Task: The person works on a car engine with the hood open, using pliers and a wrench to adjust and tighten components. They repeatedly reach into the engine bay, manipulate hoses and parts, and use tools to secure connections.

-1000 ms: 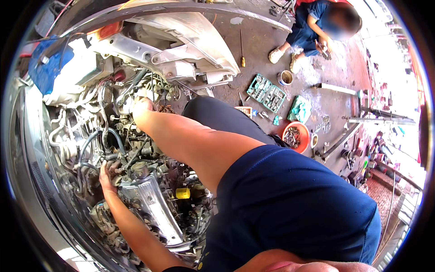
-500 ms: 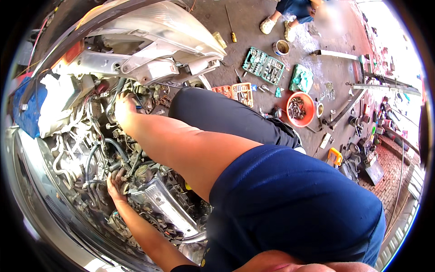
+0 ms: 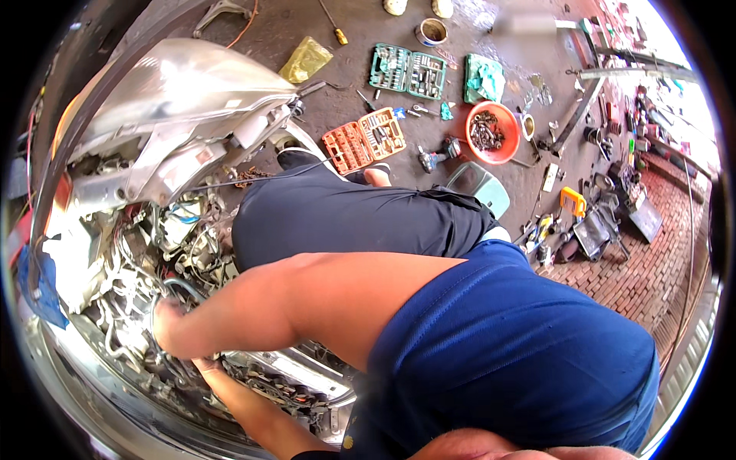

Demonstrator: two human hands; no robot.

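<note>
Over the engine bay (image 3: 115, 299) of a car, my two hands are close together among hoses and wiring. My right hand (image 3: 167, 322) reaches down beside a curved grey-blue hose (image 3: 184, 289); its fingers are blurred and hidden behind the wrist. Just below it, my left hand (image 3: 204, 365) is partly covered by the right forearm, and its fingers are out of sight among the engine parts. Whether either hand holds anything cannot be made out. A pale ribbed metal cover (image 3: 307, 370) lies beside my left forearm.
A detached-looking headlight (image 3: 184, 100) stands over the front. On the floor are an orange socket set (image 3: 349, 146), a green socket set (image 3: 389, 69), a cordless drill (image 3: 437, 156), a red bowl of metal parts (image 3: 491, 134) and a screwdriver (image 3: 340, 35).
My right hand has moved from beneath the headlight back toward my left hand, and now overlaps it. The left hand has shifted slightly lower in view. My head view has turned.
</note>
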